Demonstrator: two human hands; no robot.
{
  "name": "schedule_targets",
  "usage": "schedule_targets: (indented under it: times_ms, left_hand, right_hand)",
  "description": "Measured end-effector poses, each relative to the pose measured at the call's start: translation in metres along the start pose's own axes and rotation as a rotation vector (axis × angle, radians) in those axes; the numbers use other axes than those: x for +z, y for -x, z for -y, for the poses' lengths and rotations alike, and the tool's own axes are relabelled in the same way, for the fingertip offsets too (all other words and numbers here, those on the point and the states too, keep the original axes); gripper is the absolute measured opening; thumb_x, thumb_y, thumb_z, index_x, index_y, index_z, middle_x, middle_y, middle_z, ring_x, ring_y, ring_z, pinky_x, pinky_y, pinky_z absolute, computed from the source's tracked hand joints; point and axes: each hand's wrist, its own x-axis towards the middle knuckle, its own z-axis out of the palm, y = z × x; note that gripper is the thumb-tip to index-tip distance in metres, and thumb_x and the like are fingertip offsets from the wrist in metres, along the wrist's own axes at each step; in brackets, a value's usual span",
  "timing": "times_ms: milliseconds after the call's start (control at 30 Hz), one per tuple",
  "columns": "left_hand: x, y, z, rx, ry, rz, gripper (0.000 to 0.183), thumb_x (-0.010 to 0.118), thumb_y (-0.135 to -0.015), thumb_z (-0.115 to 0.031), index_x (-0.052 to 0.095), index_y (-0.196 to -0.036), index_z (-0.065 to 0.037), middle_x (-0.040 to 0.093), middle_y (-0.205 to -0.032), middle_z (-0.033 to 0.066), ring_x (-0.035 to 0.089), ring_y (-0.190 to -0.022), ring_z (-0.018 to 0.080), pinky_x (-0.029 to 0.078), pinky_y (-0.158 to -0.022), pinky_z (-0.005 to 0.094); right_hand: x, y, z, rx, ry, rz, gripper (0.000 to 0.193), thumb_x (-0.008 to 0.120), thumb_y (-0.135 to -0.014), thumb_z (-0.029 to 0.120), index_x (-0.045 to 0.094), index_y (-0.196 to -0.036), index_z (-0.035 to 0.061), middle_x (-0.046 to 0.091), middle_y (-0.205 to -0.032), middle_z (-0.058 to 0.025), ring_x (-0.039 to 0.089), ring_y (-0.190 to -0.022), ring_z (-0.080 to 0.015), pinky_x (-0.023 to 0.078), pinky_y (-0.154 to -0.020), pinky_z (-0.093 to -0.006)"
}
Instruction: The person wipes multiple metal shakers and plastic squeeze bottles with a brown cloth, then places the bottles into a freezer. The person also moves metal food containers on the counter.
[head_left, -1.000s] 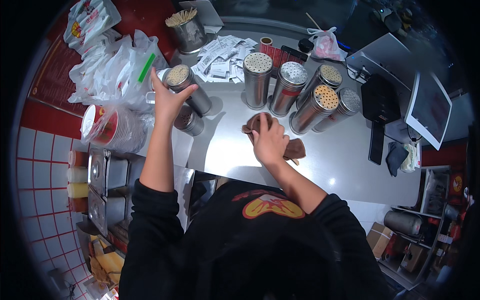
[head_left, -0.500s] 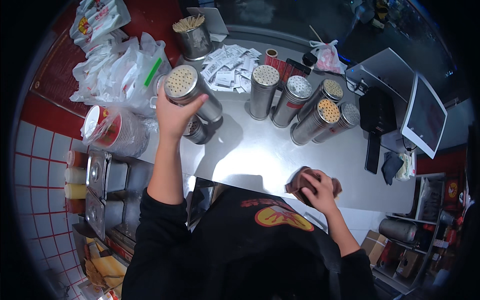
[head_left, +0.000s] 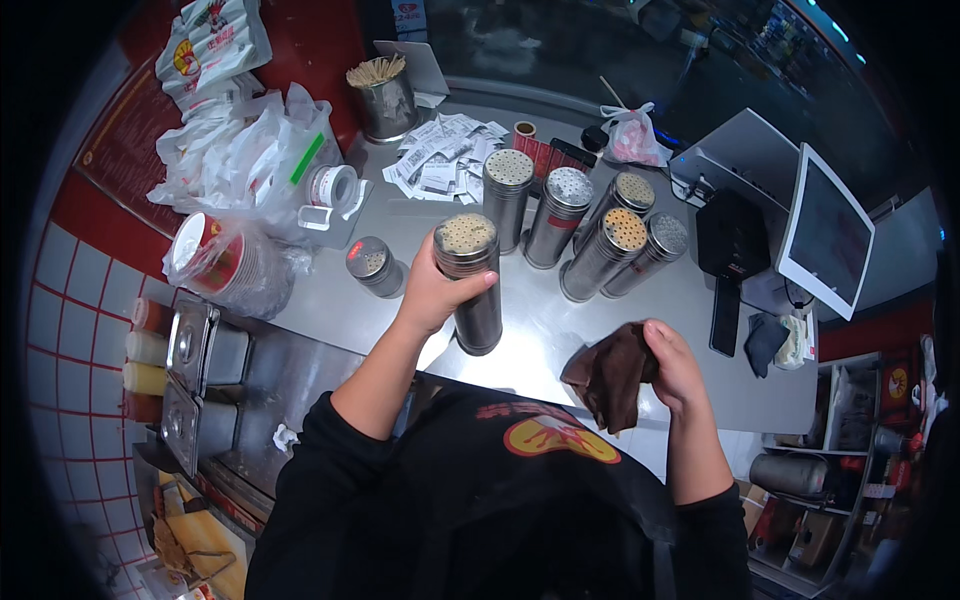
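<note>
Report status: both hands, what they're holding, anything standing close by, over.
Left hand gripping tall cylindrical silver metal shaker, perforated top. Right hand holding crumpled dark-brown cloth. Close by: short cylindrical silver metal shaker, left of left hand.

Left hand partly hidden behind tall shaker; scene beyond dark window too blurred to tell.

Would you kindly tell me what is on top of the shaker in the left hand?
A round, perforated lid tops the shaker; anything inside is hidden beneath it.
</note>
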Motion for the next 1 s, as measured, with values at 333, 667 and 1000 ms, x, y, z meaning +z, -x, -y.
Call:
schedule_targets:
  times_ms: [333, 667, 1000]
  left_hand:
    - [0.042, 0.017, 0.02, 0.097, -0.339, -0.093, 0.085, 0.082, -0.065, -0.013, 0.025, -0.127, 0.0, 0.049, -0.117, 0.0127, 0.051, -0.108, 0.0179, 0.043, -0.092, 0.0314]
    - [0.04, 0.032, -0.007, 0.071, -0.462, 0.07, 0.09, 0.083, -0.064, -0.018, 0.023, -0.129, 0.0, 0.047, -0.12, 0.0158, 0.051, -0.112, 0.0227, 0.043, -0.093, 0.0339]
    - [0.037, 0.024, -0.032, 0.153, -0.799, 0.305, 0.089, 0.074, -0.067, -0.007, 0.015, -0.134, -0.002, 0.037, -0.127, 0.0211, 0.041, -0.121, 0.0326, 0.035, -0.101, 0.039]
  right_hand:
    - [0.097, -0.052, -0.022, -0.447, 0.106, 0.427, 0.029, 0.047, -0.094, 0.027, 0.052, -0.117, 0.0096, 0.03, -0.143, -0.0153, 0.028, -0.132, -0.0278, 0.023, -0.107, -0.0398]
    - [0.116, -0.074, -0.032, -0.429, -0.072, 0.237, 0.079, 0.068, -0.069, -0.004, 0.022, -0.132, 0.0037, 0.047, -0.122, -0.0109, 0.049, -0.112, -0.0163, 0.042, -0.092, -0.0296]
    - [0.12, -0.083, -0.015, -0.308, -0.098, 0.385, 0.081, 0.075, -0.066, 0.006, 0.031, -0.134, 0.0021, 0.046, -0.127, -0.0089, 0.046, -0.117, -0.0178, 0.036, -0.099, -0.0328]
